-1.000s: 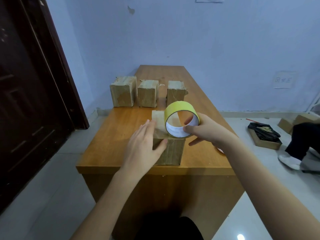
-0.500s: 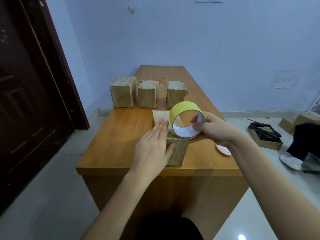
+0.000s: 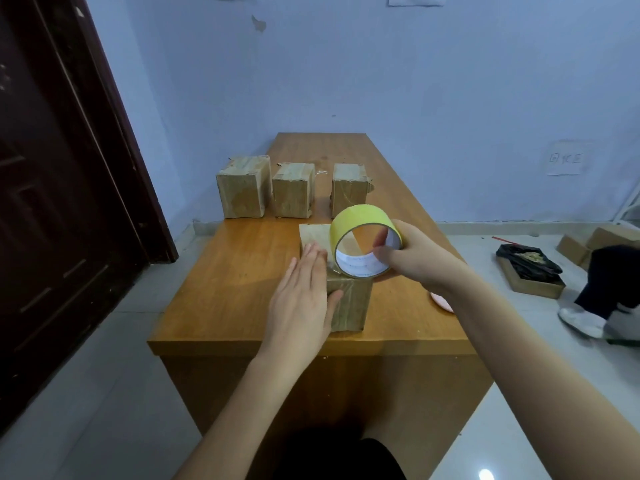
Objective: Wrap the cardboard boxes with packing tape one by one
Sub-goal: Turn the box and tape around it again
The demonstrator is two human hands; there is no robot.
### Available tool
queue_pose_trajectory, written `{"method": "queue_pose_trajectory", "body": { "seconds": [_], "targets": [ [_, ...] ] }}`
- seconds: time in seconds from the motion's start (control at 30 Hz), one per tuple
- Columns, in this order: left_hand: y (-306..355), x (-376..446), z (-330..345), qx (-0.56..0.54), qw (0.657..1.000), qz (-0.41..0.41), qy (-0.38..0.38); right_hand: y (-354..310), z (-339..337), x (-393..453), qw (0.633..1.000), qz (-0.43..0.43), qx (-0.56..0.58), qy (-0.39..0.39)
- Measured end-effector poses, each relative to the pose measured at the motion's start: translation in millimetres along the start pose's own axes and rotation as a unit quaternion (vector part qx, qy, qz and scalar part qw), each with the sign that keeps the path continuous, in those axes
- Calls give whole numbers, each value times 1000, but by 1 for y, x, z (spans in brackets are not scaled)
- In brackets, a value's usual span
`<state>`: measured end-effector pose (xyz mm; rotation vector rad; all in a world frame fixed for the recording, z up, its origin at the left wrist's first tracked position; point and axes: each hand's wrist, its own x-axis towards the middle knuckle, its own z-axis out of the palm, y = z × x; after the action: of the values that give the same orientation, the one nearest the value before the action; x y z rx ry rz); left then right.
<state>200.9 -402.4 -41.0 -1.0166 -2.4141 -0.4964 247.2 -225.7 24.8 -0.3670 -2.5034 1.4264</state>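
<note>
A cardboard box (image 3: 349, 303) stands near the front edge of the wooden table (image 3: 235, 271). My left hand (image 3: 304, 299) lies flat on the box's top and left side, fingers straight. My right hand (image 3: 412, 258) grips a yellow roll of packing tape (image 3: 363, 244) just above the box's top right, thumb inside the core. A strip of clear tape runs from the roll down onto the box top. Three more taped cardboard boxes (image 3: 244, 187) (image 3: 293, 189) (image 3: 349, 188) stand in a row further back.
A pink object (image 3: 441, 301) lies on the table, partly hidden by my right wrist. A dark door (image 3: 59, 188) is at the left. On the floor at the right are a tray with a black bag (image 3: 528, 268), more boxes (image 3: 588, 247) and a person's leg (image 3: 602, 292).
My left hand slid from the box's near left corner up across its top. My right hand carried the tape roll a little to the right and lower, toward the box's right edge.
</note>
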Motion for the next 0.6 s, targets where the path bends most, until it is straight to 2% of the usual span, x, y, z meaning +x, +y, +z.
{"method": "queue_pose_trajectory", "body": {
  "seconds": [0.23, 0.3, 0.37, 0.43, 0.5, 0.6],
  "targets": [
    [6, 4, 2, -1, 1000, 17, 7, -5, -15, 1, 996, 46, 46, -57],
    [3, 1, 2, -14, 1000, 9, 4, -9, -13, 1, 997, 37, 5, -63],
    [-3, 0, 4, -30, 1000, -3, 2, -17, -11, 3, 994, -9, -104, -37],
    [-8, 2, 5, -51, 999, -4, 5, -28, -11, 9, 973, -77, -219, 11],
    [-4, 4, 6, -69, 997, -20, 13, -42, -10, 11, 963, -111, -245, 22],
    [8, 8, 8, -81, 992, -73, 55, -52, -8, 15, 971, -111, -211, 12]
  ]
}}
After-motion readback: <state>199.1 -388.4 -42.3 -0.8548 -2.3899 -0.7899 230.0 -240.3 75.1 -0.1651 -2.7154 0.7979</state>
